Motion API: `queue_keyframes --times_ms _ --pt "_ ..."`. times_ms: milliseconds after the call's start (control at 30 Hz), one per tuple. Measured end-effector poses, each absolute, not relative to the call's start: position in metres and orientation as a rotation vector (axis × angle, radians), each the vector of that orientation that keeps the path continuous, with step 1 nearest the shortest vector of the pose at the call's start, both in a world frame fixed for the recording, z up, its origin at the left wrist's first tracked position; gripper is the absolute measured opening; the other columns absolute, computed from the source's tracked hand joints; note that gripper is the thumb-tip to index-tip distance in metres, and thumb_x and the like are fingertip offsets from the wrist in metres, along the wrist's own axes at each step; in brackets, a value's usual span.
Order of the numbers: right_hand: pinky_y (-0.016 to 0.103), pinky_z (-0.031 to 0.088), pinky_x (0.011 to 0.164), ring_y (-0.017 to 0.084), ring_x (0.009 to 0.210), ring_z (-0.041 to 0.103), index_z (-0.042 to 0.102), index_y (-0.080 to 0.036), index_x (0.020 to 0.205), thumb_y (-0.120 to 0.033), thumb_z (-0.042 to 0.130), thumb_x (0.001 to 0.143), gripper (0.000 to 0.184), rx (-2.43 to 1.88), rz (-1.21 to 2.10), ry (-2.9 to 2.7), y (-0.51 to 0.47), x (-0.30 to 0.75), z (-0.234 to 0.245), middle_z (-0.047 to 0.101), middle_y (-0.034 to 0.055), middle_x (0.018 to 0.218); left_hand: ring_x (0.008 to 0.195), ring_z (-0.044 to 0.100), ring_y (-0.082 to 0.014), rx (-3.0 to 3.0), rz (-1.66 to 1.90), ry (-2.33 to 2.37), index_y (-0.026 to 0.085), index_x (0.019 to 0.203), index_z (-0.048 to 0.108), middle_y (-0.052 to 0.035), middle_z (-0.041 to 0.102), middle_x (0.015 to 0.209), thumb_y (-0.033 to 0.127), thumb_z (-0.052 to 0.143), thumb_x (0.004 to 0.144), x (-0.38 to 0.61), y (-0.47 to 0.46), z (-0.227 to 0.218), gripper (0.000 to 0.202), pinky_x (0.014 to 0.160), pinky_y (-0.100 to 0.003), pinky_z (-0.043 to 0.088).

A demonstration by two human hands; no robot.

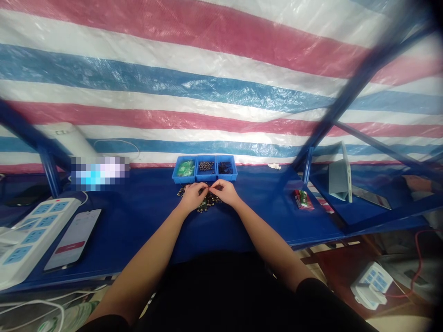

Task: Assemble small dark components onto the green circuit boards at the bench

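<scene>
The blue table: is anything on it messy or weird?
A bit: a crumpled-looking white scrap lies by itself near the back edge. Small dark parts also lie in a loose pile outside the blue bins, which looks messy. I see no clear damage.

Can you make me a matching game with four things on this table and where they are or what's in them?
Things:
1. Phone
2. Left blue bin
3. Small box
4. Pile of small parts

Clues:
A. Has green things inside
B. At the left hand and right hand
C. Beside the white power strip
D. Near the blue post on the right

Pairs: 1-C, 2-A, 3-D, 4-B
</scene>
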State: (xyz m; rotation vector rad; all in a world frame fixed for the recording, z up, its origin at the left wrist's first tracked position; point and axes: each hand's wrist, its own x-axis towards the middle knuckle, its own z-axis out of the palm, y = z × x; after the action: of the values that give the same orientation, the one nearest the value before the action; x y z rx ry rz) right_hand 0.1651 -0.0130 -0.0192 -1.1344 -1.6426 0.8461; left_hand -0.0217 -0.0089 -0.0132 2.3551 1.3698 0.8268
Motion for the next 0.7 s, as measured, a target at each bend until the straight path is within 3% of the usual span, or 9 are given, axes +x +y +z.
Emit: queue_keyframes --times_ms 167,400,700 --pt "0.028 0.052 0.072 0.014 0.070 0.063 0.067 -0.022 0.108 -0.033 0.064 0.079 0.031 -1.105 0.845 -1.717 -0.0128 0.1637 -0.0240 0.072 0.0015 0.085 0.093 0.062 -0.0206 2.349 0.826 1.371 0.025 0.093 0.060 0.0003 0.070 0.096 0.036 0.043 0.092 -0.0219 -0.0079 -0.0137 0.020 0.090 -0.040 0.034" --pt "0.029 0.053 0.075 0.016 0.077 0.066 0.072 -0.022 0.096 -0.032 0.062 0.081 0.021 -1.116 0.750 -1.768 -0.0145 0.1637 -0.0207 0.073 0.0027 0.091 0.096 0.062 -0.0216 2.349 0.830 1.368 0.026 0.096 0.061 -0.0008 0.071 0.096 0.038 0.044 0.092 -0.0209 -0.0091 -0.0131 0.021 0.092 -0.041 0.035" --pt "0.029 0.054 0.077 0.017 0.079 0.067 0.073 -0.022 0.098 -0.033 0.064 0.081 0.022 -1.142 0.771 -1.742 -0.0145 0.1650 -0.0198 0.074 0.0032 0.093 0.098 0.063 -0.0225 2.309 0.869 1.367 0.027 0.100 0.061 -0.0015 0.071 0.100 0.039 0.048 0.091 -0.0215 -0.0067 -0.0153 0.020 0.093 -0.041 0.035"
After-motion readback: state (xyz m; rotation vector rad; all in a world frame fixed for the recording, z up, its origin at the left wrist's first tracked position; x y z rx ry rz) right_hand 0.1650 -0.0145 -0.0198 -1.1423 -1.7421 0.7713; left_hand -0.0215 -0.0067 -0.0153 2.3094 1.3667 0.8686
